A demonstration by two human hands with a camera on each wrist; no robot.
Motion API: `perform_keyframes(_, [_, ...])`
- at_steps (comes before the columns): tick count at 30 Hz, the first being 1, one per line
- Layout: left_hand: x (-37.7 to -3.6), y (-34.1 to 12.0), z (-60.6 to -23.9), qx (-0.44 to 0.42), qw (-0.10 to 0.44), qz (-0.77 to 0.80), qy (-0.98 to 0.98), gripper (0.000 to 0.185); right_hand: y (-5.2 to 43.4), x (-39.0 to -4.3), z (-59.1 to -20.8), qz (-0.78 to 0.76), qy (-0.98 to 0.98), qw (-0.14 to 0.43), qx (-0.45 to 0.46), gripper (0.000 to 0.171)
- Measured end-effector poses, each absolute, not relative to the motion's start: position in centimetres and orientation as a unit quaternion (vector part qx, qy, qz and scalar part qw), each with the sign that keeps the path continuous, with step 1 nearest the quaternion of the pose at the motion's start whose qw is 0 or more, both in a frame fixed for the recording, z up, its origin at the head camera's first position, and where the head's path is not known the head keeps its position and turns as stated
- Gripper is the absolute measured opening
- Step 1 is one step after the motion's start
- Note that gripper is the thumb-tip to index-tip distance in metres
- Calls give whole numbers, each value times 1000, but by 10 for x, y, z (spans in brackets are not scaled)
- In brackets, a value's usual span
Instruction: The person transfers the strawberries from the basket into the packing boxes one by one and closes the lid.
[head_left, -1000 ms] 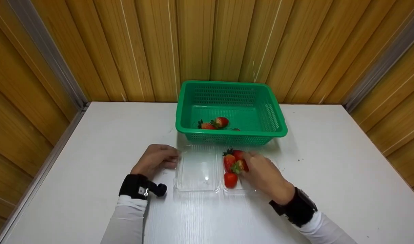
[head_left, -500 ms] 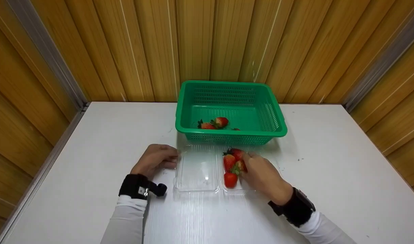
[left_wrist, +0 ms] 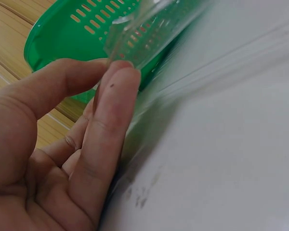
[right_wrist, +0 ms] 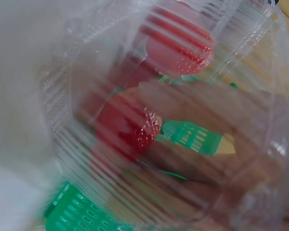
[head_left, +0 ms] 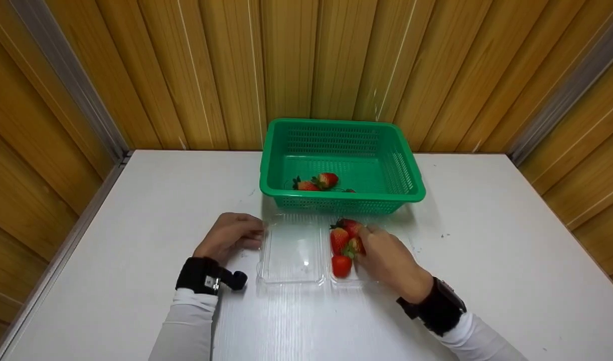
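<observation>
While wood-grain panels point(head_left: 336, 60) wall in the back and sides of my head view, the broad white desk point(head_left: 286, 326) below them carries everything I am working with. Toward its back edge sits the green basket point(head_left: 387, 198), and just in front of that the clear box point(head_left: 294, 250) lies opened out, its two halves side by side. My right grip point(head_left: 389, 258) reaches over the right half, clamped on a strawberry point(head_left: 357, 244); through the blurred plastic in the right wrist view I see fingers on either side of the red fruit. My left grip point(head_left: 230, 235) is at the outer edge of the left half, thumb and forefinger brought together on the thin plastic, which I take to be steadying the box. Counting the one I hold, four berries show in the right half; of the other three, one point(head_left: 350, 227) is at the far end, one point(head_left: 339, 240) near the middle and one point(head_left: 341, 266) nearest me. Inside the basket I make out two strawberries point(head_left: 329, 179) and a sliver of a third point(head_left: 350, 191), and its front wall may hide more. I judge the job partway along: some fruit is boxed, the held berry is not yet released, the basket's fruit remains, and the box is not closed.
</observation>
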State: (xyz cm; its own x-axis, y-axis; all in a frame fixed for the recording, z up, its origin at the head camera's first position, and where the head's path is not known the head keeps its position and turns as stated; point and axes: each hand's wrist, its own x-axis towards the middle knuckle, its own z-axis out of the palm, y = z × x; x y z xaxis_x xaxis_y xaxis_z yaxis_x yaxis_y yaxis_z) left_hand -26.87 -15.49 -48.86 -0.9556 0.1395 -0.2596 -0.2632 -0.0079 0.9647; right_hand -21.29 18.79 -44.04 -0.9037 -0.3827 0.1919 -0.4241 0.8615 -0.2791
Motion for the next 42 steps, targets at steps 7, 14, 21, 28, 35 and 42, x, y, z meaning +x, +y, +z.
perform_keyframes(7, [-269,-155,-489,-49,144,704,694,22,187,-213,-440,159,-966,46,200,24])
perform_keyframes(14, [-270,-155,-490,-46,144,708,690,20,188,-213,-441,158,-965,50,202,21])
perform_keyframes(21, [-271,-154,-490,-47,146,716,681,19,188,-213,-444,155,-965,60,204,15])
perform_keyframes(28, [-271,-154,-490,-50,147,713,684,18,187,-213,-442,149,-967,54,200,16])
perform_keyframes(35, [-271,-154,-489,-51,147,711,686,17,187,-214,-442,146,-969,46,196,18])
perform_keyframes(42, [-271,-155,-489,-47,145,711,686,20,186,-214,-441,145,-969,44,196,18])
